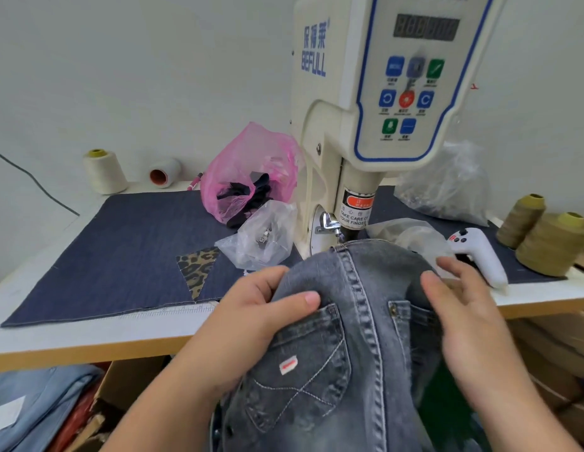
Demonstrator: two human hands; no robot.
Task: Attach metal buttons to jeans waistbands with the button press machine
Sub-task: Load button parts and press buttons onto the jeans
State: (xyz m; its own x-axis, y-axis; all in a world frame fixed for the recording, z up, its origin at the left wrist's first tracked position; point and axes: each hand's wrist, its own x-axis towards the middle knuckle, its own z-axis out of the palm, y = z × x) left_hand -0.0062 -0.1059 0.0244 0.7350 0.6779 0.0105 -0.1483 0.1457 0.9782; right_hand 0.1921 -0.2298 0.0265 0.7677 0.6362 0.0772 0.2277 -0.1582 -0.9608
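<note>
Two hands on one pair of grey jeans point(346, 337), and that's the whole show at the front edge of the worktop point(88, 337). Biggest thing in the room is the cream button press machine point(375, 102), control panel up top, its ram pointing down just behind the bunched denim. The waistband end is pushed up against the base of the press, with the back pockets facing up and the legs hanging off the worktop edge. Now the left hand point(251, 324): it's clamped on the fabric, thumb pressed flat over the left pocket's top edge, fingers tucked under the fold. The right hand point(463, 314) sits on the far side of the jeans, fingers spread and loose, lying against the denim rather than gripping it. Smaller stuff behind: a pink plastic bag point(248, 171), a clear bag point(261, 236) just left of the press, and a white handheld controller point(480, 252) just beyond the right fingertips.
</note>
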